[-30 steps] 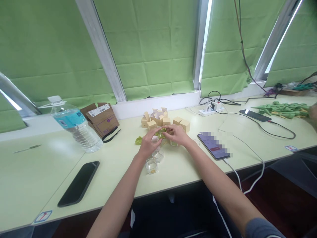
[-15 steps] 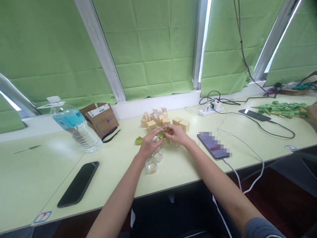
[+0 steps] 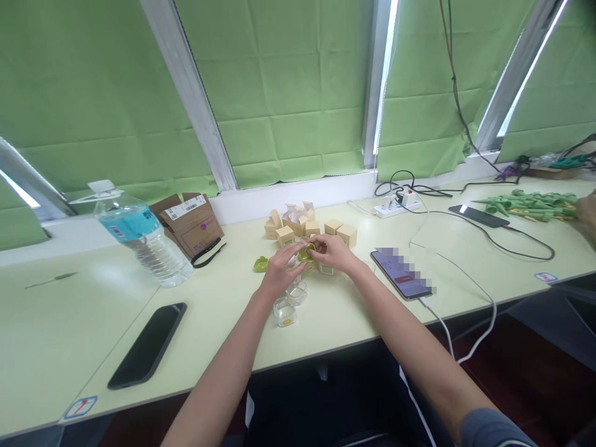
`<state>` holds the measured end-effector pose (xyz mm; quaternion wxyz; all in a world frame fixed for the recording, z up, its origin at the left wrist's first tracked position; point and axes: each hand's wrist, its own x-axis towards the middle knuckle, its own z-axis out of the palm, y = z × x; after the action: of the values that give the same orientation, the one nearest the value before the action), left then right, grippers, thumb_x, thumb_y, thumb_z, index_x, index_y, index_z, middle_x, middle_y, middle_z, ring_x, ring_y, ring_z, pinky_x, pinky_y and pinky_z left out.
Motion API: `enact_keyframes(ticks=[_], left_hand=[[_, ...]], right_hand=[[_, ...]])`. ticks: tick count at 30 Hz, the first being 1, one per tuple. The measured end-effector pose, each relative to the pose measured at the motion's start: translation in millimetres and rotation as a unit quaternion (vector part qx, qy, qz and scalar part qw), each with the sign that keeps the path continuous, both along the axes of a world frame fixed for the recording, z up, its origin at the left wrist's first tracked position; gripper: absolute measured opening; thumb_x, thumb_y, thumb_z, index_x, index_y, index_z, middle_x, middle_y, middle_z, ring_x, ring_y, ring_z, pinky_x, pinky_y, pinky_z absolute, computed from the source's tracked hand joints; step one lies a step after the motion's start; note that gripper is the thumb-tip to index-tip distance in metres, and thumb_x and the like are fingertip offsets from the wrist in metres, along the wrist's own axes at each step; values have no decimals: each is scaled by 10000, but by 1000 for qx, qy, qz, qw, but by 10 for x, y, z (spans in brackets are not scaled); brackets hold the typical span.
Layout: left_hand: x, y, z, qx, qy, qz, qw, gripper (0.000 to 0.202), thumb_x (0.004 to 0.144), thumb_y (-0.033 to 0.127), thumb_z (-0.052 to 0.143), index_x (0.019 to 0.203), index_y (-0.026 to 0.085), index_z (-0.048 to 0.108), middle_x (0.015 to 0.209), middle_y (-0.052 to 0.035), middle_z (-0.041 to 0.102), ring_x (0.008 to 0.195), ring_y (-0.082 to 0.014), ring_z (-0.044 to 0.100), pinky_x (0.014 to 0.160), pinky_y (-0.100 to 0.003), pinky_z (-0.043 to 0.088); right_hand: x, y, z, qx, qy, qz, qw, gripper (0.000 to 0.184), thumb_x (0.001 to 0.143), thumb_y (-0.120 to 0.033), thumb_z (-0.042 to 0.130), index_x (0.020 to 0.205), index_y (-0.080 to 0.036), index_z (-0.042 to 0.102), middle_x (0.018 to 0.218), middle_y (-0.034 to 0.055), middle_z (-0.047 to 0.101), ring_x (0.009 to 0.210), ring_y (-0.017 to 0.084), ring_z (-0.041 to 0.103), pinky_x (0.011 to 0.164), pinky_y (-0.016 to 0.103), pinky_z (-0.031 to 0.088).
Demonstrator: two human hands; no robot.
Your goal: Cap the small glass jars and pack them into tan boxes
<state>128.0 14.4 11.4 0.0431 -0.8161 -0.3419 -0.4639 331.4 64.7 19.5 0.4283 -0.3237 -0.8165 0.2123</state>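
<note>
My left hand (image 3: 278, 273) and my right hand (image 3: 332, 252) meet over the pale table (image 3: 214, 310), both pinching one small yellow-green piece (image 3: 306, 251) between their fingertips. A second green piece (image 3: 260, 264) lies on the table just left of my left hand. Two small clear cases (image 3: 285, 311) sit beside my left wrist. A small tan box (image 3: 326, 269) stands under my right hand. Behind the hands is a cluster of small tan cardboard boxes (image 3: 305, 225), some with open flaps.
A water bottle (image 3: 139, 233) lies at the left beside brown cardboard packets (image 3: 190, 222). A black phone (image 3: 148, 344) rests near the front edge. A lit phone (image 3: 402, 274) with a white cable, a power strip (image 3: 397, 206), another phone (image 3: 478, 216) and green cones (image 3: 531, 205) are at the right.
My fingers have shifted slightly around the green piece, lifting it a little. Everything else is still.
</note>
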Motion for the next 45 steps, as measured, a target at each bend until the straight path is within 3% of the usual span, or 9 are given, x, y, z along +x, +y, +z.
enact_keyframes(ticks=[7, 23, 31, 38, 45], left_hand=[[-6, -3, 9, 0, -1, -6, 1000, 442, 878, 224, 710, 1311, 261, 627, 1252, -70, 714, 1157, -224, 682, 1013, -438, 578], [8, 4, 2, 14, 8, -18, 1000, 450, 877, 172, 709, 1306, 282, 634, 1257, -61, 713, 1165, -215, 678, 1014, -424, 572], [-3, 9, -11, 11, 11, -19, 1000, 463, 876, 212, 726, 1323, 280, 626, 1225, -59, 715, 1129, -209, 683, 986, -398, 582], [-2, 6, 3, 13, 17, -18, 1000, 464, 888, 220, 710, 1338, 277, 612, 1237, -66, 706, 1141, -213, 676, 993, -408, 579], [-45, 34, 13, 20, 9, 16, 1000, 480, 882, 214, 706, 1346, 256, 591, 1250, -76, 695, 1157, -226, 662, 1011, -421, 561]], right_hand=[[-7, -7, 14, -25, 17, 11, 999, 234, 827, -284, 659, 1021, -187, 746, 703, -15, 634, 615, 113, 546, 613, 220, 416], [26, 18, -25, 0, 13, 28, 1000, 182, 854, -264, 606, 987, -184, 701, 760, -9, 648, 664, 117, 559, 637, 217, 411], [27, 37, 2, -18, -20, 18, 999, 221, 850, -304, 631, 1006, -194, 742, 615, -55, 519, 571, 100, 441, 572, 213, 321], [21, 36, -14, -1, -18, -1, 1000, 234, 856, -288, 648, 1042, -195, 755, 632, -42, 584, 579, 103, 483, 590, 215, 349], [4, -9, 17, 43, -12, -36, 998, 240, 924, -294, 628, 1124, -223, 739, 847, 26, 735, 769, 157, 629, 722, 261, 453]])
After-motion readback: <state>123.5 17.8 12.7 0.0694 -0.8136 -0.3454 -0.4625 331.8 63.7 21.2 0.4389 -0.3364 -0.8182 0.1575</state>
